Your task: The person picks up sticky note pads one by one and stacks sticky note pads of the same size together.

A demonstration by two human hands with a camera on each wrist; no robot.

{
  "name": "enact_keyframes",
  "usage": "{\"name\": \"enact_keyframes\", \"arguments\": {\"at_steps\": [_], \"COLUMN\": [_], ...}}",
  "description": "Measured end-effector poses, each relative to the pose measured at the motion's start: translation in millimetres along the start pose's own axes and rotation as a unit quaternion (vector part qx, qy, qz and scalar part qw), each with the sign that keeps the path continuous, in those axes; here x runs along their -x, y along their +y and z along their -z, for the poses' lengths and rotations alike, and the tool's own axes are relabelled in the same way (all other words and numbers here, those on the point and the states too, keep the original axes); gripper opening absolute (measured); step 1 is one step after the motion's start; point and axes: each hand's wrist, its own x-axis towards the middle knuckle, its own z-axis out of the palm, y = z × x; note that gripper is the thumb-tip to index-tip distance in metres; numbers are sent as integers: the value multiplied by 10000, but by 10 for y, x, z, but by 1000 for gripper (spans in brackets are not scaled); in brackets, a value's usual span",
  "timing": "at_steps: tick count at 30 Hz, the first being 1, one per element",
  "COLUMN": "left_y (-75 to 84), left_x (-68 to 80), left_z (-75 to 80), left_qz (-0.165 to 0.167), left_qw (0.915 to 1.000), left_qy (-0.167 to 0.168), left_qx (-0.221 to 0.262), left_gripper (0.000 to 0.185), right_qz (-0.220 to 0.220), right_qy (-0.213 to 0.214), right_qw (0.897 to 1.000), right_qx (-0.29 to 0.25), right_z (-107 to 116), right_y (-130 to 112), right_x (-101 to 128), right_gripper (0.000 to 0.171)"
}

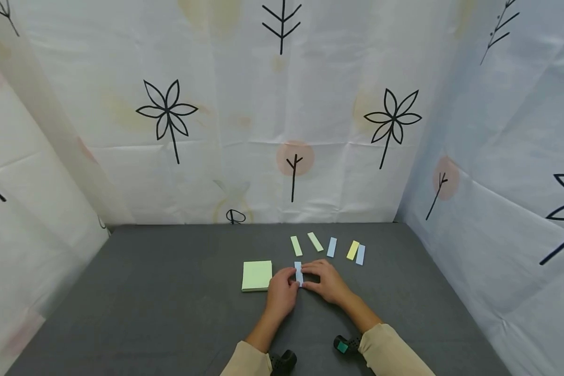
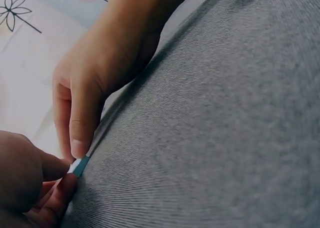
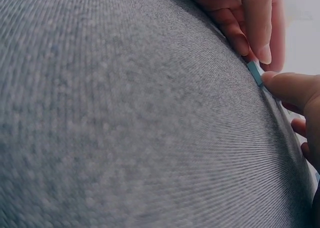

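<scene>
A small light blue paper strip [image 1: 298, 273] lies on the dark grey table [image 1: 169, 292], a little right of centre. My left hand [image 1: 289, 284] pinches its left side and my right hand [image 1: 310, 277] pinches its right side, fingers curled onto it. In the left wrist view the blue strip [image 2: 80, 165] shows edge-on between my left fingers [image 2: 55, 193] and my right thumb [image 2: 80, 138]. The right wrist view shows the strip [image 3: 255, 73] between my left fingertips [image 3: 257, 43] and my right fingertip [image 3: 280, 83]. Most of the strip is hidden by the fingers.
A pale green pad of sticky notes [image 1: 257, 275] lies just left of my hands. Behind them lies a row of several narrow strips, pale green [image 1: 296, 245], blue [image 1: 331, 247] and yellow [image 1: 352, 250]. Patterned cloth walls [image 1: 282, 130] close in the back and both sides.
</scene>
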Motion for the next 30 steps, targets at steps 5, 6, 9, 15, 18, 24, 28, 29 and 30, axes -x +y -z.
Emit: {"name": "enact_keyframes", "arguments": {"at_steps": [5,6,9,15,18,24,28,29,30], "left_y": [28,33,39,47,56,61,61,60,58], "left_x": [-16,-12,6,38,45,52,48,48,49], "left_z": [3,4,-5,-7,-4,-7,-7,-6,-7], "left_qz": [-48,-30,64,25,17,156,91,80,67], "left_qw": [9996,9996,9994,9993,9991,9984,9982,9982,9982], "left_qy": [-178,-190,-199,-80,-27,-105,-96,-94,-89], "left_qx": [-199,-214,-274,-358,-415,-529,-578,-583,-592], "left_gripper": [28,27,27,27,26,26,26,26,26], "right_qz": [-11,-18,-26,-34,-51,-26,1,-1,-9], "right_qy": [14,2,-31,-8,-7,20,50,42,31], "right_qw": [10000,10000,10000,10000,10000,10000,10000,10000,10000], "right_qx": [-9,-1,23,-36,-39,-27,-28,-24,-15], "right_z": [7,9,15,22,21,10,8,9,11], "right_y": [-17,-20,-35,-64,-71,-71,-68,-69,-70], "right_x": [10,15,34,57,59,58,62,62,64], "right_gripper": [37,37,37,37,38,38,38,39,39]}}
